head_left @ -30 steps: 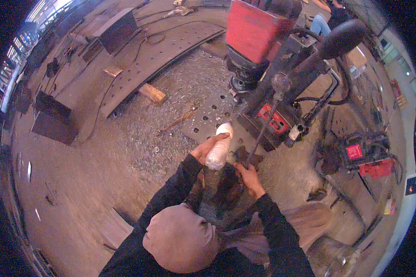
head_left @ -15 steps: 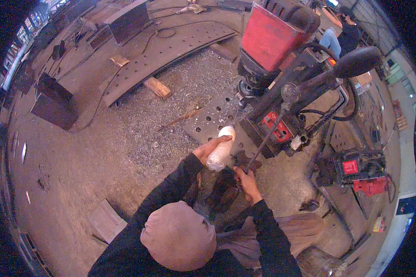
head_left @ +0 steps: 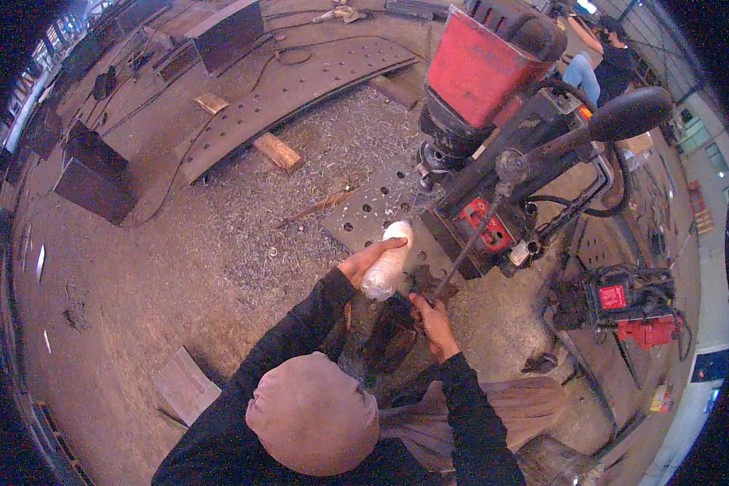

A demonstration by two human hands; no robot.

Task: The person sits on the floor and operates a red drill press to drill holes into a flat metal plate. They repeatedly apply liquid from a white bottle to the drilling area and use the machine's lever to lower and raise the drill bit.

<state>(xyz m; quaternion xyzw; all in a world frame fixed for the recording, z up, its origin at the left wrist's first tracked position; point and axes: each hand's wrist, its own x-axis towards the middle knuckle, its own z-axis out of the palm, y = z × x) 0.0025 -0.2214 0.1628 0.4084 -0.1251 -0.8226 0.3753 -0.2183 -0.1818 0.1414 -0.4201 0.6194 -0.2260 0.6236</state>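
My left hand is wrapped round a whitish plastic bottle, tilted with its narrow end toward the drill bit. Below the bottle lies a steel plate with several drilled holes. On this plate stands a drilling machine with a red motor housing. My right hand is closed round the lower end of a long feed lever, which slants up to the machine's hub. The bit sits under the motor, close to the plate; its tip is hard to make out.
Metal shavings cover the floor to the left. Beyond them lie a wooden block and a long perforated steel plate. A second red and black machine stands at right. Another person sits at the far right. A cable crosses the floor.
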